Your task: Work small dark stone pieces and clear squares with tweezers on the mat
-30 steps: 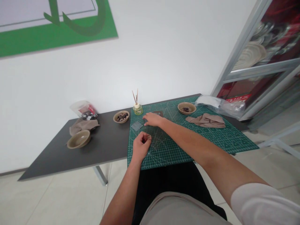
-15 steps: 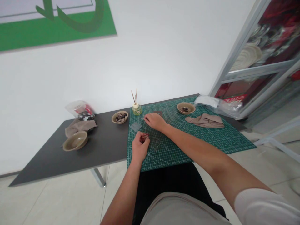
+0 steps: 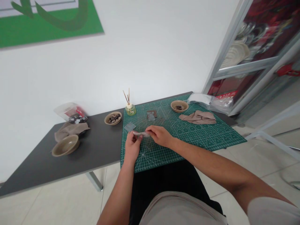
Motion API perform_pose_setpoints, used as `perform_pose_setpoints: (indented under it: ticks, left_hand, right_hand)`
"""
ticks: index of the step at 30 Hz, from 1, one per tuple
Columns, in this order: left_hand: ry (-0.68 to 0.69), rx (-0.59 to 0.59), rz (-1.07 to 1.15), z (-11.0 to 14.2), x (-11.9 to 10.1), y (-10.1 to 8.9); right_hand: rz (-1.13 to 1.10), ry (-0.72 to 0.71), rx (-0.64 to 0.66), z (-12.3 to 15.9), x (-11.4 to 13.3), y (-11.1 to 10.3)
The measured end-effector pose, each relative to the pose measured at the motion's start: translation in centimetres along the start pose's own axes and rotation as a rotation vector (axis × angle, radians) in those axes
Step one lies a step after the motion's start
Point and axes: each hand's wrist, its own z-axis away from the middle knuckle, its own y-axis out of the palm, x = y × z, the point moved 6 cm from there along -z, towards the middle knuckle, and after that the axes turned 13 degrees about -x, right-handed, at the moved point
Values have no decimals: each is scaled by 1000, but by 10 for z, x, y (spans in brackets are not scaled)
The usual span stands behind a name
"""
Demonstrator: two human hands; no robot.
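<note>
Fingers of the left hand point(image 3: 132, 147) and right hand point(image 3: 161, 136) grasp opposite ends of a thin pale-grey piece point(image 3: 142, 134) above the green gridded cutting mat point(image 3: 161, 157), toward its left edge. Forearms converge from the front edge. Round tan bowls, three: first bowl point(image 3: 67, 144) near the dark-grey tabletop's point(image 3: 98, 150) left edge; second bowl point(image 3: 113, 123) near its back edge, containing dark and pale pieces; third bowl point(image 3: 179, 110) near the mat's back-right corner, containing dark pieces.
</note>
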Motion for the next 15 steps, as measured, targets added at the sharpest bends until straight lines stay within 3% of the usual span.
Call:
perform_pose_setpoints:
  ticks: [4,8,11,15]
  left_hand:
    - [7,19,67,2,6,-1]
    - [31,70,83,4,5,1]
    - [57,101,54,5,-1,2]
    - [85,121,16,5,-10,4]
  right_hand:
    - [276,167,-72,-21,-36,-1]
    - [601,281,53,-35,-78,13]
    - [671,445,162,-36,-106,21]
    - [691,427,225,-40,-116,23]
